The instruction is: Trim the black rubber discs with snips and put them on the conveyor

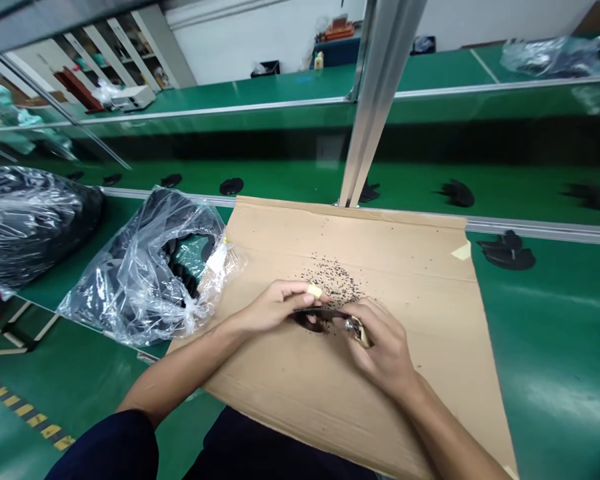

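Curved black piece (325,313), creased cardboard (320,387)

Cardboard (433,320): room over far right. Left hand (274,307), right hand (384,343) block middle; bag (130,280), left; post (379,93), far edge.

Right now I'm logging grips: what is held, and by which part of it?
The left hand holds a black piece by its left end. The right hand holds a tool; where it grips is mostly hidden.

L hand (273,308) w/ pale-yellow wrap (315,291) round one finger; short dk-navy L sleeve (111,445); dk clothing (265,448) at lower edge.
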Demonstrator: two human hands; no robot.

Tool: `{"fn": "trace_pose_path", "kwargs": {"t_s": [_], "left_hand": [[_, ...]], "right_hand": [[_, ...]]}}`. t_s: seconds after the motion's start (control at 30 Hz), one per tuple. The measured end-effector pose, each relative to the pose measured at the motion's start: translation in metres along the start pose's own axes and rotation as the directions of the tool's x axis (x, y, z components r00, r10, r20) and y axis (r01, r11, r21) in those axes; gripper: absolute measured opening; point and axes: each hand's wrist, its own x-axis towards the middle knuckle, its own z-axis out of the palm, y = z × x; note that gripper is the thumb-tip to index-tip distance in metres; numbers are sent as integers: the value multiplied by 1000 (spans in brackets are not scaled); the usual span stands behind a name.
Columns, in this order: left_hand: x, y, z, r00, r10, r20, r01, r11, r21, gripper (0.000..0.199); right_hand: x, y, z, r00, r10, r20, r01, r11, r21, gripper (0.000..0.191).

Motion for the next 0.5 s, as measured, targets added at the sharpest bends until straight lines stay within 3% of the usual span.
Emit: {"fn": "trace_pose_path", "kwargs": {"t_s": [0.17,0.33,0.4,0.5], "left_hand": [[0,14,-8,990,97,100,-117,968,223,27],[-6,45,-13,960,124,251,-223,881,417,21],[-6,59,-15,952,163,259,-282,798,533,21],[7,75,-29,915,318,248,-396,591,703,21]], "right_hand": [[-2,-3,-3,993,-119,-23,115,986,-122,18],[-4,-3,-4,973,-225,-52,215,965,-154,27],[-4,0,-4,972,-226,-64,213,963,-166,35],[-4,2,-2,971,-222,-84,203,961,-187,49]]}}
